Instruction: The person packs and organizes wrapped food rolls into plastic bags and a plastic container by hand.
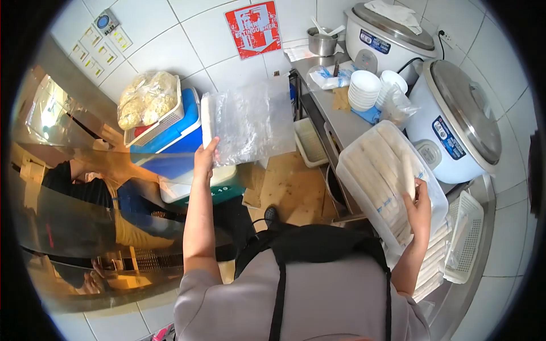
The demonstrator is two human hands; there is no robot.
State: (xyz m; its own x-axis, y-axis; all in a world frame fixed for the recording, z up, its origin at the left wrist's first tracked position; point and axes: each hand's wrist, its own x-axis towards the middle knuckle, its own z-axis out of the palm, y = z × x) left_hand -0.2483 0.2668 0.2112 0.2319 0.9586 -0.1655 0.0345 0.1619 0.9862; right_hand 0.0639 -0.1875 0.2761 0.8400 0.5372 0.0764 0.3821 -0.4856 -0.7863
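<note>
You get bright, cool light over the tiled wall (199,34), amber light behind the plastic strip curtain (79,199), and glare on its upper part. Fisheye distortion bends the edges into black vignetted corners; fine detail looks soft, mostly without heavy blur.

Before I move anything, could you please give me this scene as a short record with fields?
Left hand: holding a clear plastic sheet with a pale roll along one edge
Right hand: gripping a long pale stick over the tub
Tub: translucent, holding a row of similar sticks
Beside tub: perforated tray
Beyond tub: two lidded cookers, stacked white bowls, small metal pot
Wall: red sign
</note>
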